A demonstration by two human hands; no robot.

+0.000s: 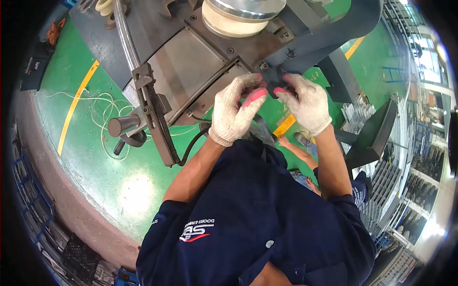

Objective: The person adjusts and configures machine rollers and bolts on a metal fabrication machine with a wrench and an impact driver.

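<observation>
Both hands wear white knitted gloves with pink fingertips and are held up in front of the chest, at the near edge of a grey metal machine. My left hand is curled, thumb and fingers bent toward each other; whether anything small is between them is hidden. A short gap to its right is my right hand, its thumb and fingers apart near a bolt on the machine's dark arm; nothing shows in it. Above them sits a round cream and polished metal roller.
A toothed metal bar with a round handle juts out at the left. Pale hose lies on the green floor. Another person's arm shows low behind my right arm. Racks of metal profiles stand right.
</observation>
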